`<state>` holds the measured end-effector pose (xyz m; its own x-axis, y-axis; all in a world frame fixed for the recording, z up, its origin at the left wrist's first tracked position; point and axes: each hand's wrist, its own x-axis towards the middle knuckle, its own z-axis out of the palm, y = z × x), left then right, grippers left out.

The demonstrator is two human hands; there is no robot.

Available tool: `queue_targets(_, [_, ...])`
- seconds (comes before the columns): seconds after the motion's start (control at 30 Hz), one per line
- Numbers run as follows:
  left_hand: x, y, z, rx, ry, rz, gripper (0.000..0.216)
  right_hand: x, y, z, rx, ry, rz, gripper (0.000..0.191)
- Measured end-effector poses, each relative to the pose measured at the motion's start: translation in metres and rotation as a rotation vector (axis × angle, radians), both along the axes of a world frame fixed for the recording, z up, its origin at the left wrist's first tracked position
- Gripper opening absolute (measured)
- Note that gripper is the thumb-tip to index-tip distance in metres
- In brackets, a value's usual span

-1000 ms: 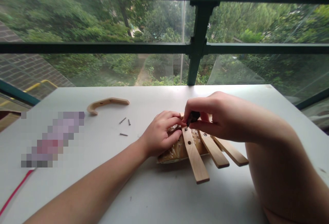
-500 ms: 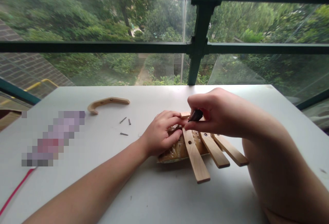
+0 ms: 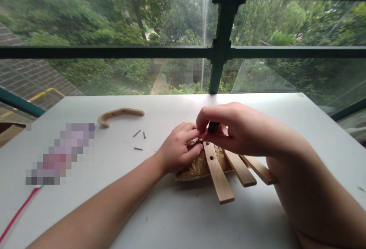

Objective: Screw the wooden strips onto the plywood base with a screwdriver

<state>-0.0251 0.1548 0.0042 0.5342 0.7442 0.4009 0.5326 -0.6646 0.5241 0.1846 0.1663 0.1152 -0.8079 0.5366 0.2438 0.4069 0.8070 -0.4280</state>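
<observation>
My left hand (image 3: 178,146) bears down on a brown block wrapped in clear plastic (image 3: 194,167), its curled fingers gripping the upper left edge of the nearest wooden hook (image 3: 219,180). That wooden piece lies slantwise over the block, with an open hole and a screw (image 3: 207,142) in its upper part. My right hand (image 3: 225,127) is closed round a short black screwdriver (image 3: 213,127), mostly hidden, just above that screw. Two more wooden hooks, a middle one (image 3: 241,171) and a right one (image 3: 261,171), lie alongside, their upper ends behind my right hand.
A loose curved wooden hook (image 3: 122,112) lies at the back left. Near it are three screws (image 3: 138,149). A blurred-out object (image 3: 63,152) with a red cord (image 3: 18,213) is on the left of the white table (image 3: 160,218). Windows stand behind the table.
My right hand has shifted slightly left and turned, bringing the black screwdriver more upright. The screw in the nearest wooden hook now shows. My left hand stays in place.
</observation>
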Motion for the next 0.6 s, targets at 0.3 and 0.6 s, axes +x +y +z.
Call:
queue_targets(0.3, [0.001,0.000,0.002,-0.020,-0.033,-0.025,0.018,0.009,-0.008,0.012,-0.104,-0.091,0.053,0.026])
queue_targets(0.6, [0.000,0.001,0.000,-0.007,-0.018,-0.028,0.024,0.014,-0.005,0.011,0.025,-0.130,-0.097,0.018])
